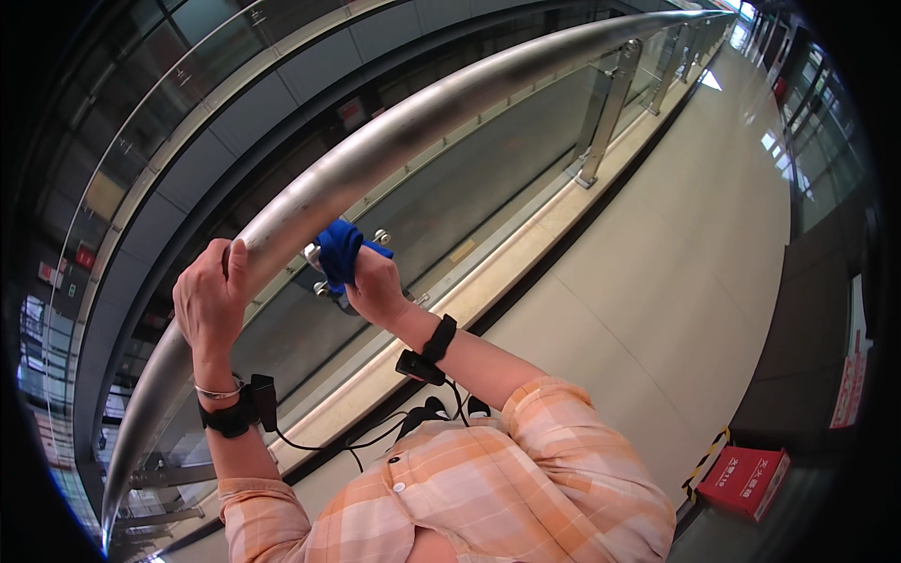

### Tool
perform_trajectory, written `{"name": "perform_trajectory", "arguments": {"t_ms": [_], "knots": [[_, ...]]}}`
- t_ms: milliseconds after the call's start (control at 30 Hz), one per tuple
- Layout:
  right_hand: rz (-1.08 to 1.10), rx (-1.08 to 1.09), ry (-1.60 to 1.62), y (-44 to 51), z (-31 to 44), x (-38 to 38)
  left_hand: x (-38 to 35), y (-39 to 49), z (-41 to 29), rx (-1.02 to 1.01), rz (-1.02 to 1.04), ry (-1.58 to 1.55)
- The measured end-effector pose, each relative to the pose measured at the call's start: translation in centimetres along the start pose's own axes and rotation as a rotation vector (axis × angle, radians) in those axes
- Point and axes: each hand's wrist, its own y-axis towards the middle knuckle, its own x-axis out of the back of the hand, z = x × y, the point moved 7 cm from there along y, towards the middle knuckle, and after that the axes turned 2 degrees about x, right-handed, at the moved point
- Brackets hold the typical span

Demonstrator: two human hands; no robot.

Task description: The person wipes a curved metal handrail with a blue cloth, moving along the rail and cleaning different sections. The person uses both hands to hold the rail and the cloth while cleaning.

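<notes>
A thick brushed-metal handrail [394, 134] curves across the view from lower left to upper right. My left hand [211, 299] is wrapped over the top of this rail, thumb towards me. Just below the rail, my right hand [379, 287] grips a blue cloth [341, 253]. The cloth is pressed around a metal post, which it mostly covers, beside round glass clamps [383, 236]. Behind the cloth, the fingertips of my right hand are hidden.
Glass panels [493, 183] fill the balustrade under the rail, between metal posts [611, 112]. A stone curb [514, 246] runs along its foot. Pale floor tiles [654, 267] stretch to the right. A red fire-extinguisher box [742, 482] stands at lower right. Black cables [317, 448] hang from my wristbands.
</notes>
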Motion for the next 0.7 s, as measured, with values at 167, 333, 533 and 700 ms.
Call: {"name": "perform_trajectory", "arguments": {"t_ms": [167,333,533,700], "knots": [[0.083,0.086,-0.152,-4.2,-1.7,0.0,-0.1,-0.1,-0.1,-0.042,-0.024,0.032],[0.403,-0.279,-0.191,-7.4,-6.8,-0.1,-0.2,0.0,-0.2,-0.065,-0.028,0.022],[0.668,-0.567,0.023,-9.0,-9.1,2.5,0.1,0.0,-0.2,-0.084,-0.022,0.051],[0.374,-0.775,-0.026,-10.8,-13.1,9.8,0.2,-0.1,-0.3,-0.082,-0.053,-0.004]]}}
